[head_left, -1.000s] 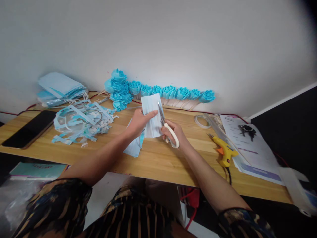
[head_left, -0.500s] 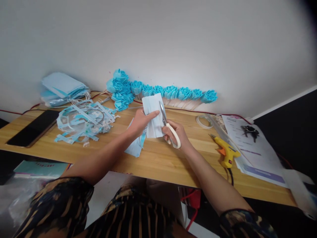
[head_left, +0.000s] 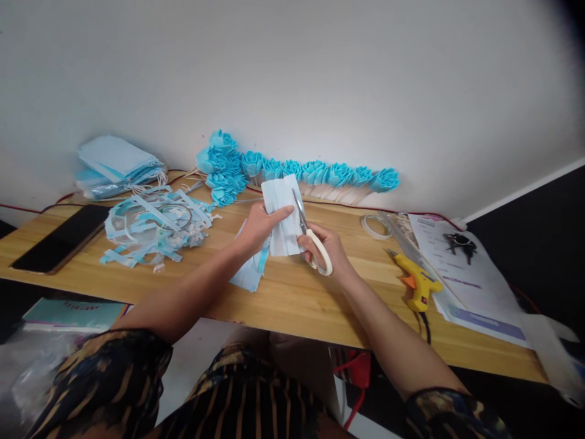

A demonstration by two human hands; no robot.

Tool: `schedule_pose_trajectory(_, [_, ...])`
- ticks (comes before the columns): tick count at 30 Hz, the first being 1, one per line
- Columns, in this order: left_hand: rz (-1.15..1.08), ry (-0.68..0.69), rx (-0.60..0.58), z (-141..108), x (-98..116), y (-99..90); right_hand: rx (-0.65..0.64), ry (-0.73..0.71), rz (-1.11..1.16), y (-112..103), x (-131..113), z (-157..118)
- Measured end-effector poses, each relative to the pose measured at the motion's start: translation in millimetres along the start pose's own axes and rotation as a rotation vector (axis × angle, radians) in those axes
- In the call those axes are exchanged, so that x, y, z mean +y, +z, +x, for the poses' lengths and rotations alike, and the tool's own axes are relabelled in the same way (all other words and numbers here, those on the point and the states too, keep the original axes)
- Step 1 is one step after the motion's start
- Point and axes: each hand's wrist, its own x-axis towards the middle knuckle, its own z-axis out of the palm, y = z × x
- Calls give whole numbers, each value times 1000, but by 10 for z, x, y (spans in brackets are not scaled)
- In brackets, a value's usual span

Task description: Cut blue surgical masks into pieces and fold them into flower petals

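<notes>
My left hand pinches a pale blue face mask with the thumb across its front, holding it up above the table. White-handled scissors are gripped in my right hand, their blades pointing up and lying along the mask's right side. Whether the blades are cutting into the material I cannot tell. Beneath my left wrist, more pale blue mask material rests on the wood, partly hidden by the hand and forearm.
Blue flowers line the wall. On the left are stacked masks, a pile of scraps and a phone. To the right lie clear tape, a yellow glue gun, papers and keys.
Hardly anything differs. The scissors' tip sits slightly lower and further left against the mask, and both hands keep their grip.
</notes>
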Motion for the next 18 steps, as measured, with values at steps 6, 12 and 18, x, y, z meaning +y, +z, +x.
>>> schedule_pose_trajectory(6, [-68,40,29,44,1,-18,-17,2,4,0,-3,-3])
schedule_pose_trajectory(12, [-84,40,33,42,35,-30,-53,4,-19,3,-54,-22])
schedule_pose_trajectory(18, [-60,20,-11,34,-7,-19,-63,-4,-38,-5,-70,-25])
